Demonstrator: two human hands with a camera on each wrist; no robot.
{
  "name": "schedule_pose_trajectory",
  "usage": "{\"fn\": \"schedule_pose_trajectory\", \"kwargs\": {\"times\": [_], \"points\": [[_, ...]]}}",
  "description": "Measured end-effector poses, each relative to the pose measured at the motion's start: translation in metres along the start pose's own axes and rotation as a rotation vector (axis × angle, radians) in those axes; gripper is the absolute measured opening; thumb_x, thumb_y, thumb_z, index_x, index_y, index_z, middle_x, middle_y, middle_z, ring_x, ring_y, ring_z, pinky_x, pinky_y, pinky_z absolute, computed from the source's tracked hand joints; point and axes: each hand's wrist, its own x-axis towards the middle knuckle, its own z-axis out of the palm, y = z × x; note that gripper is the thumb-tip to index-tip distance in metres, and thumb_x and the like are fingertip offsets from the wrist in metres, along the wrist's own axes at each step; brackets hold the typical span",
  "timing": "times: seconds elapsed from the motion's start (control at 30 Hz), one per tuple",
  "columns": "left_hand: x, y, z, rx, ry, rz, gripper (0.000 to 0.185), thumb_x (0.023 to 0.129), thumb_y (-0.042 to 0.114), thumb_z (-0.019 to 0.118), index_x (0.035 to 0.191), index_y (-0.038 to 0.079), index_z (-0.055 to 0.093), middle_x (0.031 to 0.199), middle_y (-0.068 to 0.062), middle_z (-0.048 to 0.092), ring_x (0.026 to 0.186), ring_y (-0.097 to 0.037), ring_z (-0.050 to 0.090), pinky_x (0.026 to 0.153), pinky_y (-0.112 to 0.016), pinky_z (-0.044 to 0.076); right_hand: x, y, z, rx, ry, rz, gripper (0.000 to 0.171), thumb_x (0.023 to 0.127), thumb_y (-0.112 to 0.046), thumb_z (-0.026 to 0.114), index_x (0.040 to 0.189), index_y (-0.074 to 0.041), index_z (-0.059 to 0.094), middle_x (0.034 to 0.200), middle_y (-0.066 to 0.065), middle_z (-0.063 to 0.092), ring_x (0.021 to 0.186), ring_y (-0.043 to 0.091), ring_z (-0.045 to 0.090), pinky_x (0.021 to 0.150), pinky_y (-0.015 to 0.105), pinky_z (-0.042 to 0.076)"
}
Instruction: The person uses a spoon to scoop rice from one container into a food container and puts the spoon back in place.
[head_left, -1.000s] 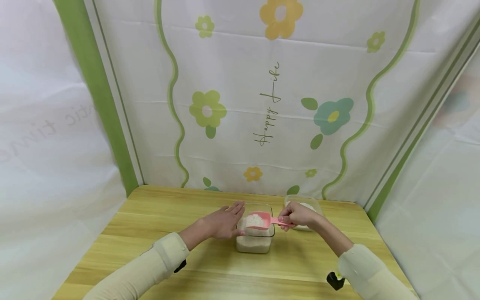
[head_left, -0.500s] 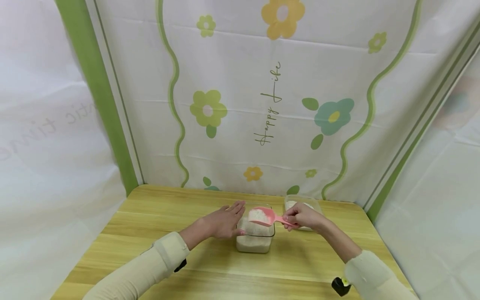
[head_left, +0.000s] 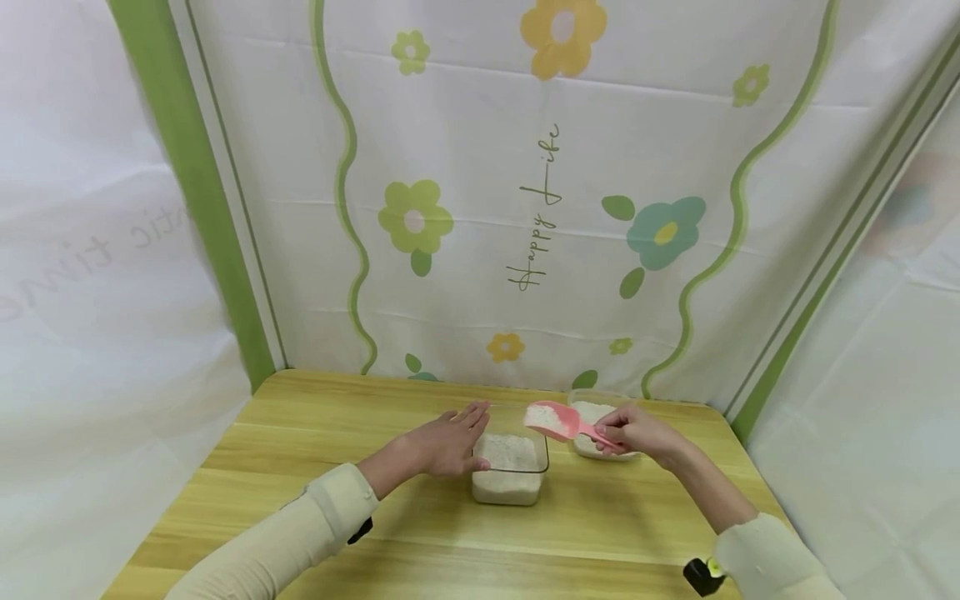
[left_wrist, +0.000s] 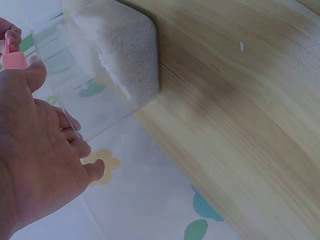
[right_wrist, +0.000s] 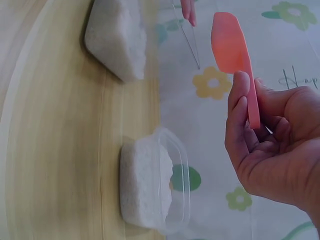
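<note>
My right hand (head_left: pixel 633 430) pinches the handle of a pink scoop (head_left: pixel 553 418) loaded with white rice, held in the air between two clear containers. In the right wrist view the pink scoop (right_wrist: pixel 231 47) sticks out above my fingers (right_wrist: pixel 239 120). The nearer square container of rice (head_left: pixel 508 470) stands mid-table, and my left hand (head_left: pixel 442 444) rests against its left wall with fingers straight. From the left wrist camera, that container (left_wrist: pixel 107 70) lies just past my left fingers (left_wrist: pixel 75 145). A second clear tub of rice (head_left: pixel 596 415) sits behind the scoop, near the backdrop.
A wooden table (head_left: pixel 315 467) carries both containers. A flowered white cloth backdrop (head_left: pixel 525 208) closes off the back and sides. The table's left and front parts are bare wood. A black wrist device (head_left: pixel 701 575) shows by my right sleeve.
My right hand has lifted the rice-filled scoop out of the nearer container and carried it right, toward the far tub. The left hand has stayed on the container.
</note>
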Motion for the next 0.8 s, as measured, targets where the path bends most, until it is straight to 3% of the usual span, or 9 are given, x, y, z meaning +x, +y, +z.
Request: {"fn": "schedule_pose_trajectory", "kwargs": {"times": [0.37, 0.6, 0.8], "points": [[-0.001, 0.001, -0.001, -0.014, -0.001, -0.003, 0.082, 0.102, 0.059, 0.037, 0.161, 0.007, 0.015, 0.170, -0.007, 0.001, 0.157, -0.022, 0.004, 0.123, -0.048, 0.024, -0.020, 0.019, -0.029, 0.008, 0.065, 0.061, 0.026, 0.104, -0.008, 0.049, 0.098, 0.009, 0.068, 0.076, -0.001, 0.063, 0.071, 0.009, 0.064, 0.072, 0.025, 0.057], [-0.001, 0.000, -0.001, -0.018, 0.001, -0.003, 0.081, 0.103, 0.058, 0.038, 0.161, 0.007, 0.014, 0.170, -0.007, 0.000, 0.157, -0.022, 0.004, 0.123, -0.048, 0.024, -0.034, 0.032, -0.047, -0.061, 0.099, 0.044, 0.029, 0.105, -0.009, 0.048, 0.097, 0.012, 0.066, 0.077, 0.000, 0.064, 0.068, 0.006, 0.063, 0.065, 0.022, 0.054], [-0.002, 0.001, -0.002, -0.001, 0.000, -0.005, 0.083, 0.101, 0.061, 0.035, 0.161, 0.007, 0.015, 0.170, -0.008, 0.001, 0.157, -0.022, 0.005, 0.123, -0.048, 0.025, -0.043, 0.040, -0.058, -0.180, 0.189, 0.081, 0.027, 0.103, -0.009, 0.052, 0.093, 0.010, 0.069, 0.073, 0.003, 0.064, 0.067, 0.008, 0.064, 0.065, 0.023, 0.054]]}}
